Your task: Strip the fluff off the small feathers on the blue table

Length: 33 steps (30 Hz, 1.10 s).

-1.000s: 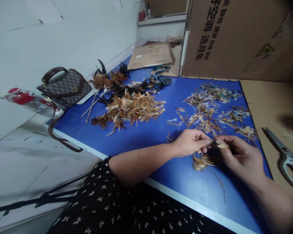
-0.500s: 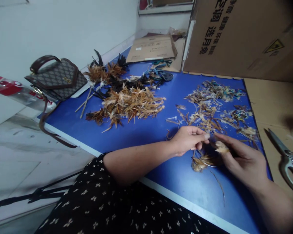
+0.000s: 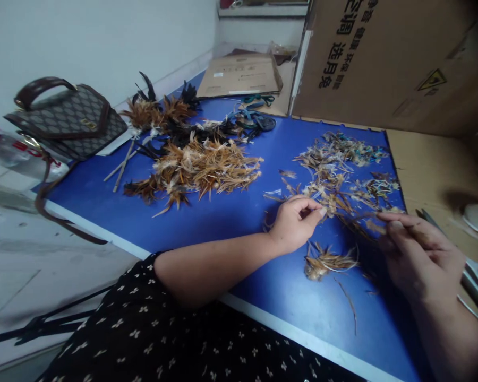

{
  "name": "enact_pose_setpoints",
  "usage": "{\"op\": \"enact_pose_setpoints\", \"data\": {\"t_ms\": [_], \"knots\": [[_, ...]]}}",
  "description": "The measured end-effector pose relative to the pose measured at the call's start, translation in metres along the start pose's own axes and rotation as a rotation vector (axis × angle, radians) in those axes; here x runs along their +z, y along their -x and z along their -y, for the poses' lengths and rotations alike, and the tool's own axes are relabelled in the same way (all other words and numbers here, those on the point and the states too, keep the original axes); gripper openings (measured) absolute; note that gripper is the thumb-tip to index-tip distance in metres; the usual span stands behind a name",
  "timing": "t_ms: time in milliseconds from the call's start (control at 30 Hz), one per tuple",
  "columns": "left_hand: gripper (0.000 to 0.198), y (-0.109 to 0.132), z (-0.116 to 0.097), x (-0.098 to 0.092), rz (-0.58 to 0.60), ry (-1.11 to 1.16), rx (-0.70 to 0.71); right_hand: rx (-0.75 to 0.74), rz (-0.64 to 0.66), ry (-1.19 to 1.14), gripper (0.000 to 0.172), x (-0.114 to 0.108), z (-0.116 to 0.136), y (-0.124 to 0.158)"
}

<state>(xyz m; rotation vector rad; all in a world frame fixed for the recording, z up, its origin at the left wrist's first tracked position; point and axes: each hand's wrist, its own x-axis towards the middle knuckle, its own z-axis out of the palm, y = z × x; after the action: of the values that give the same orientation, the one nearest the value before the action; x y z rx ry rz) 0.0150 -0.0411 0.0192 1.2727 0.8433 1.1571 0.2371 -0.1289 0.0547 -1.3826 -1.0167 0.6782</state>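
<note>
My left hand (image 3: 297,222) is closed in a pinch near the middle of the blue table (image 3: 223,228); what its fingertips hold is too small to make out. To the right, my right hand (image 3: 422,254) has thumb and forefinger pressed on brown feathers (image 3: 368,225), somewhat blurred. Between the hands and nearer the front edge lies a small brown feather bunch (image 3: 329,262), with a thin loose strand (image 3: 347,302) beside it. Scattered feather pieces (image 3: 330,183) spread just beyond my hands. A large pile of tan feathers (image 3: 211,164) lies farther left.
At the left are a patterned handbag (image 3: 75,119) and a plastic bottle (image 3: 19,154). Scissors (image 3: 476,286) lie partly behind my right hand on cardboard. A big cardboard box (image 3: 382,63) stands at the back right, and a flat carton (image 3: 241,77) lies at the back.
My right hand has moved right, away from my left hand, and the brown feathers now stretch out from its fingertips. The whole view has shifted slightly.
</note>
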Motion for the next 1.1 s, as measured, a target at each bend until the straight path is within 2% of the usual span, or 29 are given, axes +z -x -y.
{"op": "enact_pose_setpoints", "data": {"t_ms": [67,133,233,367,433,600,667,733,967,1100], "knots": [[0.017,-0.001,0.000,-0.002,0.007,-0.061,0.142,0.067,0.063,-0.164,0.029,0.001,0.004,-0.001],[0.014,-0.001,-0.002,-0.002,0.047,-0.073,0.215,0.117,0.121,-0.231,0.027,0.001,0.008,-0.001],[0.014,0.000,-0.006,-0.002,0.147,-0.010,0.219,0.191,0.240,-0.273,0.028,0.000,0.012,0.002],[0.013,0.002,-0.008,0.000,0.357,0.109,0.165,0.243,0.407,-0.329,0.026,-0.004,0.013,0.005],[0.018,0.004,-0.007,0.000,0.462,0.180,0.089,0.253,0.452,-0.342,0.025,-0.005,0.012,0.005],[0.049,0.008,-0.009,0.001,0.629,0.351,-0.328,0.253,0.429,-0.347,0.025,-0.004,0.011,0.002],[0.056,0.009,-0.013,0.001,0.645,0.402,-0.418,0.247,0.384,-0.346,0.026,-0.002,0.010,0.002],[0.059,0.009,-0.017,0.001,0.624,0.442,-0.447,0.255,0.343,-0.341,0.026,-0.001,0.009,0.002],[0.056,0.009,-0.015,0.002,0.538,0.479,-0.414,0.293,0.307,-0.290,0.028,-0.003,0.005,0.005],[0.052,0.007,-0.011,0.001,0.500,0.461,-0.365,0.263,0.222,-0.264,0.032,0.000,0.005,0.001]]}}
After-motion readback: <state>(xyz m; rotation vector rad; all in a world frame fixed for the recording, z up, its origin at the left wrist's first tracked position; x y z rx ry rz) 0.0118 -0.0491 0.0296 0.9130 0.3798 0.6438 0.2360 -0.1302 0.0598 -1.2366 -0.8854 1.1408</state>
